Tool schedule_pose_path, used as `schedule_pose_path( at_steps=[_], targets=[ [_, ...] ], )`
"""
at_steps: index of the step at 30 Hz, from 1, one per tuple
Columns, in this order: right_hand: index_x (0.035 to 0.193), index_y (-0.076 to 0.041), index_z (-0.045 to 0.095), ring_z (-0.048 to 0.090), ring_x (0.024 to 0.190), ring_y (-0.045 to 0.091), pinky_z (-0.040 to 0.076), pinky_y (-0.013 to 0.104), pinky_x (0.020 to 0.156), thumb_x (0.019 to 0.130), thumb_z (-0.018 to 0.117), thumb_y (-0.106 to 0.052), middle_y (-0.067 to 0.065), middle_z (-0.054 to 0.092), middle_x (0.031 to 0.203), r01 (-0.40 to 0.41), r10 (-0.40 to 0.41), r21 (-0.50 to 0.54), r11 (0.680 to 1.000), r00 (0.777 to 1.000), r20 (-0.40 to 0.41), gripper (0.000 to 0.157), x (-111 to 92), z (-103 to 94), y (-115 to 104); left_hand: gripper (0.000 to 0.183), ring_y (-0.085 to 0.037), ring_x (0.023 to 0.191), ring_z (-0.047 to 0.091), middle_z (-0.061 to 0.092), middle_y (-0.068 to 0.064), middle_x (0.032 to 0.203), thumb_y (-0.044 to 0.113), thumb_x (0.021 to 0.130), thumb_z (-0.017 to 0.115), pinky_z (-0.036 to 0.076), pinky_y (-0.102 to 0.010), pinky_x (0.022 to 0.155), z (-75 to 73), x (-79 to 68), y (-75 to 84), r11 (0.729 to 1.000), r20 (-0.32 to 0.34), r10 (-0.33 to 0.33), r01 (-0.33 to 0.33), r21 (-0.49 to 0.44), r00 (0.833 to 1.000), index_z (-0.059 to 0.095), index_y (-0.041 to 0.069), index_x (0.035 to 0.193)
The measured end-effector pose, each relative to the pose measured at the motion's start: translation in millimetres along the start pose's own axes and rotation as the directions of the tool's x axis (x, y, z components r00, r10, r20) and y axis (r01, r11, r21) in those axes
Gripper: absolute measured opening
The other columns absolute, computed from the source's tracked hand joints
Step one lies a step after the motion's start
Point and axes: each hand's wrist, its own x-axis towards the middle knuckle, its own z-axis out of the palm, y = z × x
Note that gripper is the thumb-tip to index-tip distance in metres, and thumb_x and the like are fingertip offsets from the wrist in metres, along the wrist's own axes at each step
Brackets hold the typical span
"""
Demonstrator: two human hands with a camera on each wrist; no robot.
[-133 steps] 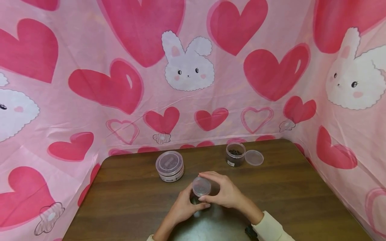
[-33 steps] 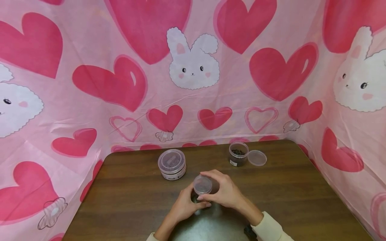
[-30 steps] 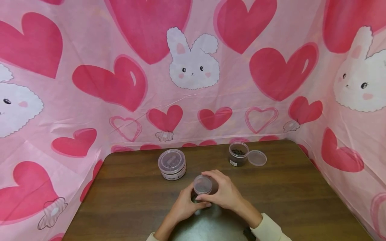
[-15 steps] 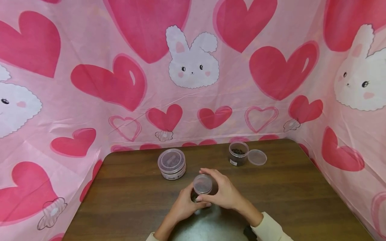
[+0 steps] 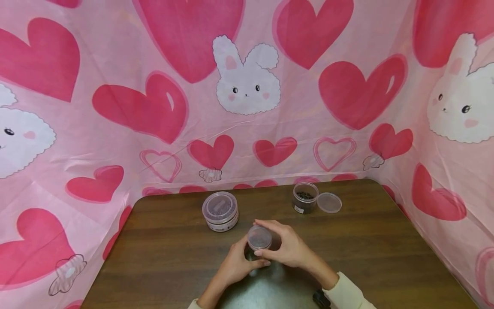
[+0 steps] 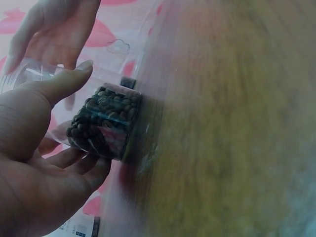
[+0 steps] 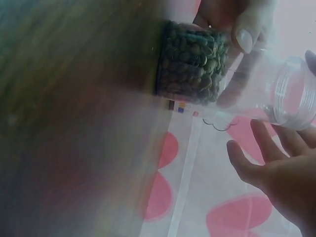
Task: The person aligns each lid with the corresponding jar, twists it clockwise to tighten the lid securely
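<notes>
- Little has been moved since the earlier head frames: the fingertips of the right hand (image 5: 290, 245) have been shifted slightly round the jar lid (image 5: 260, 237), while the tall jar (image 6: 101, 111) has been kept in the same spot.
- That tall jar is stood upright on the brown table (image 5: 162, 244), close in front of the person and between both hands.
- Its lower part is filled with dark beans (image 7: 190, 64); clear wall is seen above them.
- By the left hand (image 5: 236, 262), the body of the jar is held, with the thumb on one side and fingers curled round the other.
- By the right hand, the top is gripped, thumb and forefinger set at opposite edges of the lid.
- Farther back on the right, an open jar (image 5: 305, 198) with dark contents is seen, a loose lid (image 5: 329, 203) laid flat just beside it.
- Back on the left, a wide tub (image 5: 220, 211) is covered by its own lid.
- Behind the table, pink cloth (image 5: 231, 126) is hung, printed with hearts and rabbits.
</notes>
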Motion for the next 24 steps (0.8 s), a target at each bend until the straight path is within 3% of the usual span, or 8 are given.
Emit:
schedule_pose_path(
  at_steps=[6,11,15,20,24],
  targets=[
    [0.143,-0.021,0.064,0.072,0.115,0.018,0.057,0.033,0.098,0.079,0.094,-0.036,-0.002,0.073,0.133,-0.070,0.066,-0.030,0.997,0.993,-0.096,0.072,-2,8.1,-5,0.085,-0.018,0.129,0.065,0.069,0.005,0.140,0.044,0.081,0.091,0.052,-0.035,0.108,1.5,0.4,-1.8,1.000,-0.022,0.026,-0.026,0.004,0.999,0.051,0.025,0.153],
    [0.131,-0.019,0.069,0.073,0.104,0.016,0.059,0.032,0.089,0.071,0.098,-0.042,-0.004,0.074,0.120,-0.135,0.110,-0.102,0.986,0.969,-0.221,0.070,-3,19.0,-12,0.072,-0.019,0.123,0.068,0.072,0.003,0.133,0.042,0.082,0.091,0.055,-0.034,0.103,2.0,0.4,-3.1,0.999,-0.031,0.034,-0.033,0.014,0.999,0.057,0.026,0.144],
    [0.124,-0.018,0.067,0.070,0.099,0.016,0.057,0.032,0.084,0.068,0.098,-0.051,-0.003,0.073,0.113,-0.190,0.139,-0.167,0.968,0.952,-0.274,0.072,-3,24.8,-17,0.069,-0.020,0.121,0.068,0.074,0.000,0.130,0.038,0.082,0.091,0.055,-0.033,0.101,1.5,0.2,-2.7,0.999,-0.029,0.027,-0.027,0.019,0.999,0.059,0.023,0.141],
    [0.133,-0.020,0.062,0.071,0.103,0.019,0.057,0.034,0.087,0.073,0.095,-0.049,-0.002,0.073,0.121,-0.180,0.160,-0.092,0.979,0.968,-0.191,0.075,-2,19.8,-16,0.071,-0.020,0.123,0.068,0.073,0.000,0.132,0.040,0.083,0.090,0.055,-0.034,0.102,1.4,0.3,-2.7,1.000,-0.011,0.023,-0.023,0.016,1.000,0.057,0.021,0.143],
    [0.146,-0.022,0.056,0.069,0.121,0.020,0.056,0.035,0.101,0.082,0.092,-0.037,0.000,0.070,0.138,-0.096,0.096,-0.004,0.995,0.994,-0.060,0.075,1,9.4,-9,0.074,-0.018,0.125,0.066,0.071,0.003,0.134,0.043,0.082,0.090,0.054,-0.036,0.105,1.7,0.6,-2.8,0.999,-0.016,0.033,-0.032,0.042,0.999,0.056,0.023,0.145]
  ],
)
